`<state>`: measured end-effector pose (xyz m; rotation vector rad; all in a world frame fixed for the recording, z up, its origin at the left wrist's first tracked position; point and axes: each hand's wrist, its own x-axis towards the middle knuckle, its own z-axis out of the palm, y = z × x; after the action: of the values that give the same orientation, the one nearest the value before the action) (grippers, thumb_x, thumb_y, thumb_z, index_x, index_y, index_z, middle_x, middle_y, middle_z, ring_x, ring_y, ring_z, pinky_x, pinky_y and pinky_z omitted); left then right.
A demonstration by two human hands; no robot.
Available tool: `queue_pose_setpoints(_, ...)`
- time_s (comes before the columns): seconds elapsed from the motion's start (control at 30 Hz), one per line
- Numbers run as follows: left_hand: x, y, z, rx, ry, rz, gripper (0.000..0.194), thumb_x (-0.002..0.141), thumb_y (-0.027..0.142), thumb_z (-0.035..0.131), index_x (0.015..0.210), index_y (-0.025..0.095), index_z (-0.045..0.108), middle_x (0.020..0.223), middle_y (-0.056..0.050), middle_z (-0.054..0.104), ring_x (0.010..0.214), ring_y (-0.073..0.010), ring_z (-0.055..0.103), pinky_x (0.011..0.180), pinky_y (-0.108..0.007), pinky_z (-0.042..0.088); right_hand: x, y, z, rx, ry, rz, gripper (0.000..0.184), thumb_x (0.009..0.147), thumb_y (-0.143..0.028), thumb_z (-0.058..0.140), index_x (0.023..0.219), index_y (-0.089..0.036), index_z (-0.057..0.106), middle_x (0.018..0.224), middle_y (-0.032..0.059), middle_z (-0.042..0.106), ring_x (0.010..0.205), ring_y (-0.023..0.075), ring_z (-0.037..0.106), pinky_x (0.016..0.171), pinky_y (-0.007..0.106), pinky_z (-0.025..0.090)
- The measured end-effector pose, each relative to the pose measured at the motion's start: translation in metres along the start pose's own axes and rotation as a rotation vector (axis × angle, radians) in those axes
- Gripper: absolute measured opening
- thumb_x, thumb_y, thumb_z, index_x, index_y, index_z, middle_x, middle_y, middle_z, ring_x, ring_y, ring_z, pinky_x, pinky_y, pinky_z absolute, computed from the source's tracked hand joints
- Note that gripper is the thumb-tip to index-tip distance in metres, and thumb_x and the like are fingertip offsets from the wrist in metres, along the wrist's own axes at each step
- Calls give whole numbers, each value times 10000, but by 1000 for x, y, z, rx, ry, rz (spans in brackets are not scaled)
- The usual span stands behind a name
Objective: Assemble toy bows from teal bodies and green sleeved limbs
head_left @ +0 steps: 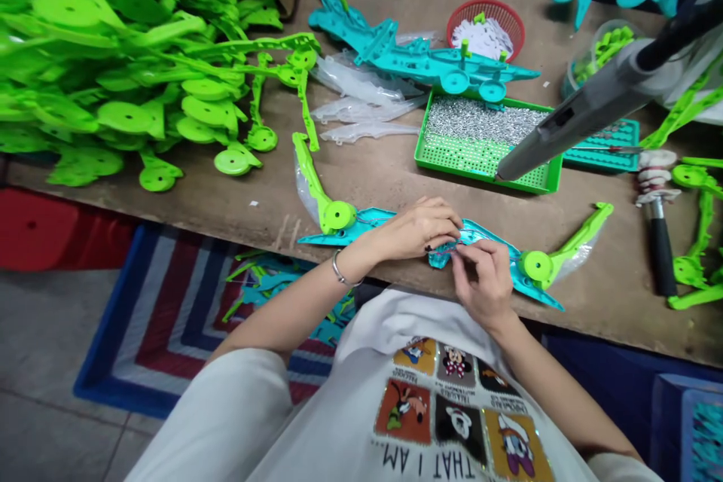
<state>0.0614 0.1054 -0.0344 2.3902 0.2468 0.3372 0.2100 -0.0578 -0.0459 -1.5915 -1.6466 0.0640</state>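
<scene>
A teal plastic toy body (497,245) lies along the near edge of the brown table (395,173), with a bright green arm (321,192) hinged on its left end and another green arm (565,248) on its right end. My left hand (415,230) rests curled over the middle of the teal body, a bracelet on its wrist. My right hand (483,279) pinches something small at the same spot, too small to make out.
A big heap of green arms (124,68) fills the left of the table. Behind are a green tray of screws (480,139), more teal bodies (412,53), a red basket (489,26), clear bags (361,102), a hanging grey screwdriver (581,117) and a hammer (658,218).
</scene>
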Motion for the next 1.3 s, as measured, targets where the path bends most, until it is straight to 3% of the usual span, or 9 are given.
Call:
queue_pose_setpoints(0.2, -6, 7, -5, -21, -7, -19, 231, 941, 198, 633, 1156, 189, 716, 1259, -115, 677, 1186, -256, 588, 1043, -434, 451, 11, 1, 2, 58, -53, 60, 196, 908, -82, 628, 1053, -214, 634, 943, 69, 683, 906, 202, 660, 828, 368, 571)
queue_pose_setpoints(0.37, -6, 4, -3, -31, 2, -59, 179, 993, 262, 598, 1115, 202, 715, 1256, -109, 685, 1169, -248, 606, 1026, -422, 450, 24, -5, -2, 61, -37, 139, 229, 913, -110, 621, 1119, -208, 610, 924, 50, 683, 799, 177, 661, 730, 327, 568)
queue_pose_setpoints(0.6, -3, -2, 4, -6, 28, -62, 134, 981, 253, 621, 1041, 197, 727, 1209, -98, 720, 1121, -250, 636, 990, -421, 464, 31, -15, -6, 96, -119, 35, 370, 905, -156, 660, 1265, -208, 598, 1016, 97, 653, 887, 211, 662, 758, 362, 588)
queue_pose_setpoints(0.83, -3, 0, 5, 67, 28, -66, 157, 939, 137, 633, 1036, 202, 738, 1203, -70, 724, 1114, -235, 641, 998, -407, 478, 47, 10, -13, 78, -262, -39, 169, 963, -151, 608, 1095, -223, 685, 961, 55, 632, 874, 164, 667, 778, 299, 578)
queue_pose_setpoints(1.13, -13, 24, 20, 283, 221, -109, 157, 992, 271, 620, 1019, 183, 748, 1209, -92, 735, 1151, -247, 646, 984, -420, 494, 39, 12, -14, 93, -154, 111, 226, 939, -118, 579, 1087, -228, 709, 1014, 68, 747, 934, 202, 708, 853, 364, 580)
queue_pose_setpoints(1.3, -21, 37, 34, 355, 305, -152, 183, 1007, 205, 557, 1043, 176, 734, 1345, -113, 672, 1283, -267, 576, 1046, -442, 473, 46, 17, -15, 158, -248, 294, 230, 923, -170, 608, 1107, -230, 733, 997, 53, 781, 854, 197, 720, 804, 350, 575)
